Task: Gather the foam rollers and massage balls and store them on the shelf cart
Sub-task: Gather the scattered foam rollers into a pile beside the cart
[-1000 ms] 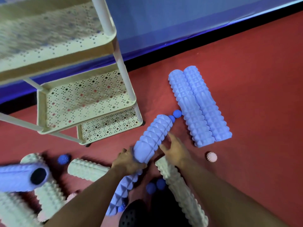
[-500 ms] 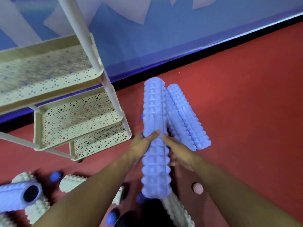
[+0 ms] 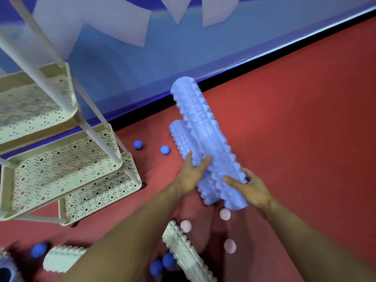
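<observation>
A long blue spiky foam roller (image 3: 205, 135) is lifted off the red floor, tilted with its far end up toward the wall. My left hand (image 3: 192, 174) grips its left side and my right hand (image 3: 247, 187) grips its lower right side. Another blue roller (image 3: 181, 137) lies on the floor behind it, partly hidden. The cream perforated shelf cart (image 3: 61, 167) stands at the left with bare tiers. Two blue massage balls (image 3: 164, 149) lie between cart and rollers. Pink spiky balls (image 3: 224, 213) sit below my hands.
Cream rollers (image 3: 183, 253) lie on the floor near the bottom edge, with more blue balls (image 3: 160, 263) beside them. A blue roller end (image 3: 6, 271) shows at the bottom left corner. A blue wall with a black baseboard (image 3: 264, 64) runs behind.
The blue roller has been raised from the floor and swung from pointing straight ahead to leaning up and left, with both hands on it. The view has tilted up toward the wall.
</observation>
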Demonstrator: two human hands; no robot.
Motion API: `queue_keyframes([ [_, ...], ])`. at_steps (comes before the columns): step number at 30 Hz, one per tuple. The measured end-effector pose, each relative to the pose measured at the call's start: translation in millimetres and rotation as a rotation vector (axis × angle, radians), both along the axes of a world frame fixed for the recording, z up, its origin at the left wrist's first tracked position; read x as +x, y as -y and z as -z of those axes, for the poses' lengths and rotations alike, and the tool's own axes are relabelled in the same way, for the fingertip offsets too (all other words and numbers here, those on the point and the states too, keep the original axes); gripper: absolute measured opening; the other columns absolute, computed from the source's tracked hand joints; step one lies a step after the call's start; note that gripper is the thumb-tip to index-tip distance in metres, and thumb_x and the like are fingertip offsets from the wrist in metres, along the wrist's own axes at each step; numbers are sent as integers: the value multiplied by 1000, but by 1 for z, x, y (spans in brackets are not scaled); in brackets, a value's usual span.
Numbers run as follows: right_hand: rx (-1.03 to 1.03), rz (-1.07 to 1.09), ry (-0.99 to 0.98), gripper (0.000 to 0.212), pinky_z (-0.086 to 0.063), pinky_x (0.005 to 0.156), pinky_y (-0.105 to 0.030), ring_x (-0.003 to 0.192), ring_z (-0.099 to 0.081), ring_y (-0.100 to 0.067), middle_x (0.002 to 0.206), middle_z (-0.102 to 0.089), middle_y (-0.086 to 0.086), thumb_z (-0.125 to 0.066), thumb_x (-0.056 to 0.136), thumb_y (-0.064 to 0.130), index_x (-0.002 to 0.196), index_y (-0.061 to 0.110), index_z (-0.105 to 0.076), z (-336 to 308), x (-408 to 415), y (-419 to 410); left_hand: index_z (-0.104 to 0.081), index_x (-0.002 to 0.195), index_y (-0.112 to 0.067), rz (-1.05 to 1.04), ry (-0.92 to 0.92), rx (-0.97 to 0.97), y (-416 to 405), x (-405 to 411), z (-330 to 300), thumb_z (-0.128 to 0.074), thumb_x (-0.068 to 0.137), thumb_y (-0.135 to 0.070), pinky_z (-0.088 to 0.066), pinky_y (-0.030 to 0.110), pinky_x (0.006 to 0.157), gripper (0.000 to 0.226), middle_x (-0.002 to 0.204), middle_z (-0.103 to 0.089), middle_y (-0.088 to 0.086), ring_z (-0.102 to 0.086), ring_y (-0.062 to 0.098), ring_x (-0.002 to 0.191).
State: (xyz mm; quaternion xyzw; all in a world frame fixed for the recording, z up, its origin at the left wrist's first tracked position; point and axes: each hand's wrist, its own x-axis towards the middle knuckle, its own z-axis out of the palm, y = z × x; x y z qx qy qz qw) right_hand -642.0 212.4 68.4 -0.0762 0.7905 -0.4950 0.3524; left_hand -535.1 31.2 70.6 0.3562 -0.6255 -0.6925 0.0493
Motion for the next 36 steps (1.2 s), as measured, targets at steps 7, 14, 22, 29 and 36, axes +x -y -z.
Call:
queue_keyframes([
  [7,435,62,-311,102,-49,100,-44,120,-60,-36,132,-63,-12,-79,62,71,146,23,-47,59,-75,18,-33,156,-21,-84,259,-150,21,24,78,-64,93,-56,-41,38,112,78,150,-36,-1,-52,19,124],
  [14,744,-6,-395,90,-35,103,-59,136,-35,-39,147,-40,-11,-77,77,62,150,34,-33,109,-107,57,-30,157,-20,31,360,-456,49,25,134,-54,100,-49,-32,40,119,67,152,-36,5,-45,27,137],
  [22,750,-106,-796,95,3,119,-69,156,-1,-38,170,-9,-11,-40,87,81,155,16,-35,172,-120,139,-42,147,-2,-404,496,-751,207,-28,194,-52,103,-29,-30,46,115,53,148,-40,23,-42,44,135],
  [29,516,-301,-1005,90,-3,116,-74,154,-10,-46,169,-19,-6,-41,80,88,155,38,-38,230,-59,287,-33,154,-3,-637,677,-768,340,-50,246,-49,102,-41,-24,48,120,67,163,-25,19,-27,39,149],
  [36,581,-327,-1176,82,-10,117,-69,154,-15,-42,163,-36,1,-48,88,74,158,35,-32,249,-63,280,-40,146,5,-225,804,-879,441,-80,256,-46,105,-39,-30,50,117,60,147,-42,31,-40,48,136],
])
